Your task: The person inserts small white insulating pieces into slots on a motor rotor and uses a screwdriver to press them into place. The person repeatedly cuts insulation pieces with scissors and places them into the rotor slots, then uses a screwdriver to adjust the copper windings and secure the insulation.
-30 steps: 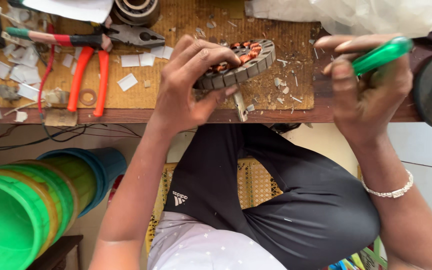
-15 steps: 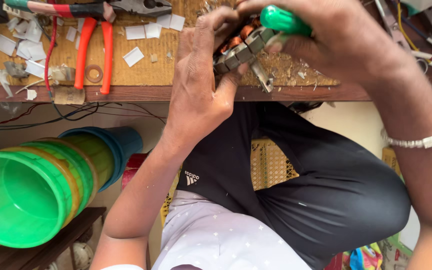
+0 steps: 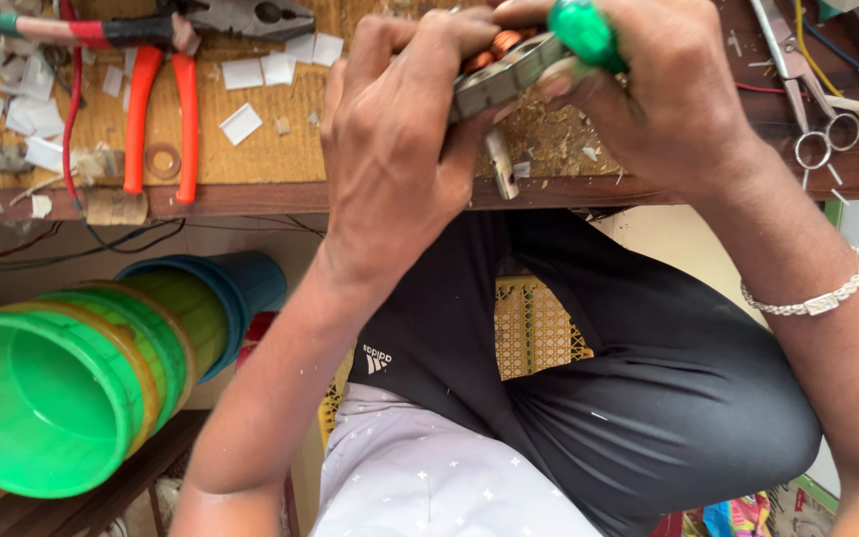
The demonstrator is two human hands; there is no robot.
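Observation:
My left hand (image 3: 395, 149) grips a round metal motor stator (image 3: 501, 72) with copper windings, holding it over the front edge of the wooden workbench (image 3: 280, 189). My right hand (image 3: 663, 89) is closed around a tool with a green handle (image 3: 585, 30), pressed against the stator's top. The tool's tip is hidden behind my fingers. A silver bracelet (image 3: 815, 296) sits on my right wrist.
Orange-handled pliers (image 3: 156, 109), a second pair of pliers (image 3: 151, 25) and white paper scraps (image 3: 241, 121) lie on the bench at left. Scissors (image 3: 807, 94) and wires lie at right. Stacked green and blue plastic buckets (image 3: 82, 378) stand at lower left.
Both hands came together over the stator and now sit closer to the camera. The green-handled tool moved from the right side onto the stator.

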